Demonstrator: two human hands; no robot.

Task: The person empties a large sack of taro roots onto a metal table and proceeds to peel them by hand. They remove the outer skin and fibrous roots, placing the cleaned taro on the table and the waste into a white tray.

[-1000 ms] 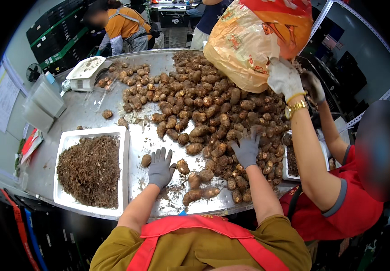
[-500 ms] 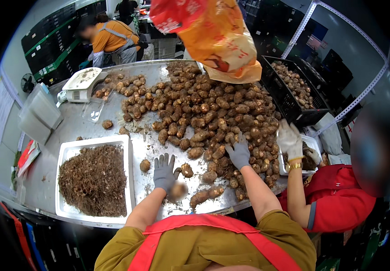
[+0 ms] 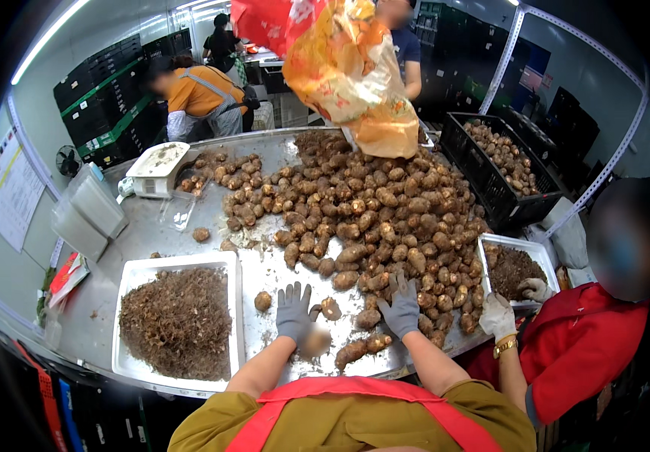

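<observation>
Tubers [image 3: 385, 215] mid-frame; left hand [image 3: 293, 316], right hand [image 3: 401, 309] spread wide (no grip seen). Light, flat contact should limit rolling.

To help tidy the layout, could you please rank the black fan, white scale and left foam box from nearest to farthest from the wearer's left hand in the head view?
1. Left foam box: left of the left hand.
2. White scale: ahead and left.
3. Black fan: beyond the scale, far left.
</observation>
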